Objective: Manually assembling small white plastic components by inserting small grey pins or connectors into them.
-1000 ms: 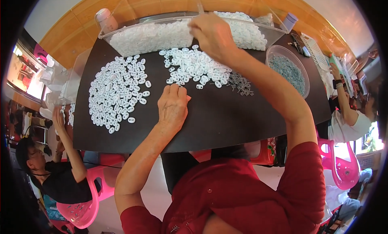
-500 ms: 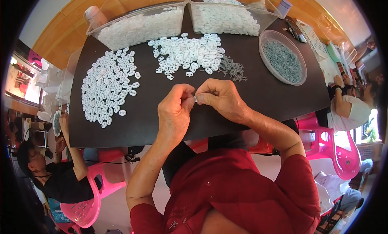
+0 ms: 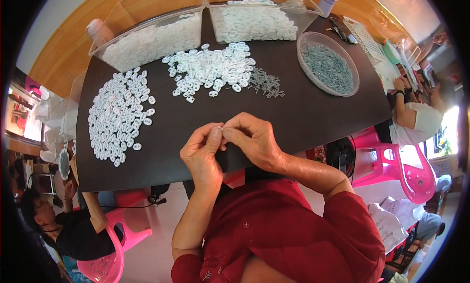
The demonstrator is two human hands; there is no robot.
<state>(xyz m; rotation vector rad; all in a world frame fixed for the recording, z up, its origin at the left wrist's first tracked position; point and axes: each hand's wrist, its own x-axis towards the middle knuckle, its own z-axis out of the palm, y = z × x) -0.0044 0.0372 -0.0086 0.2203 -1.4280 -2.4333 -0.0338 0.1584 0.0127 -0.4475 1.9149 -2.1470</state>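
Over the near part of the table, my left hand point(image 3: 201, 156) and my right hand point(image 3: 254, 142) meet fingertip to fingertip. Both are closed in a pinch around a small white plastic piece point(image 3: 219, 128), mostly hidden by the fingers. Beyond my hands lies a heap of white oval two-holed plastic pieces point(image 3: 210, 67). A small pile of grey screws point(image 3: 266, 83) touches that heap's right side. To the left, more white oval pieces point(image 3: 117, 119) are spread out in a single broad patch.
Two clear bins, the left bin point(image 3: 152, 41) and right bin point(image 3: 254, 23), hold more white pieces at the back. A round clear tub point(image 3: 356, 86) of grey screws stands at right. Co-workers sit on pink chairs point(image 3: 416, 178) on both sides.
My joined hands have drawn nearer to me and slightly left, still pinching the small piece. The whole view has shifted a little. Piles and containers look unchanged.
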